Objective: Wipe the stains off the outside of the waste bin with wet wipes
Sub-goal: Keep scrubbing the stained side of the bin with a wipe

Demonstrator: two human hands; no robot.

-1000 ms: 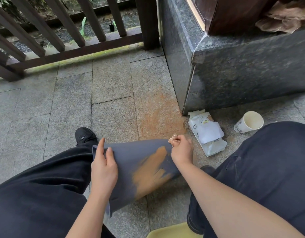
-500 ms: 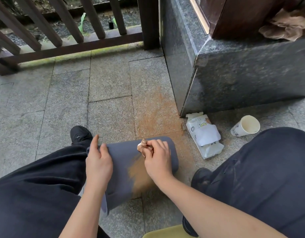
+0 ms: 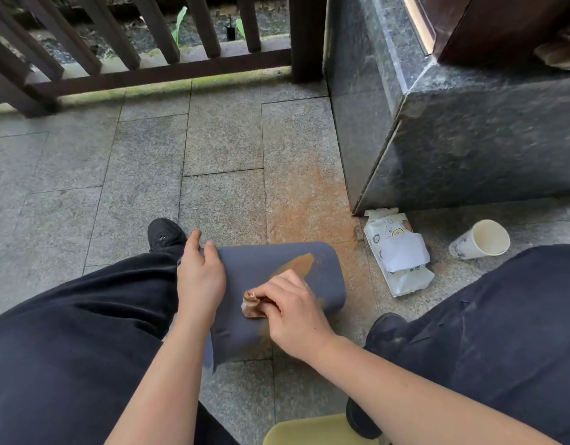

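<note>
Bin (image 3: 322,268) on its side, orange stain (image 3: 298,264) showing | left hand (image 3: 200,277) grips its edge | right hand (image 3: 293,311) pinches soiled wet wipe (image 3: 253,305) against it; wipes pack (image 3: 397,252) nearby

Soft, even daylight fills the scene, brightest on the far paving (image 3: 213,136) below the railing (image 3: 155,72), where light enters from beyond. Shadows are faint and diffuse; a dim band lies under the railing's lower rail. The polished stone block (image 3: 470,139) on the right carries a dull sheen, without harsh glare. Wide-angle distortion bends the railing bars and paving joints toward the edges. Focus is fairly sharp centrally, slightly soft at the corners.
</note>
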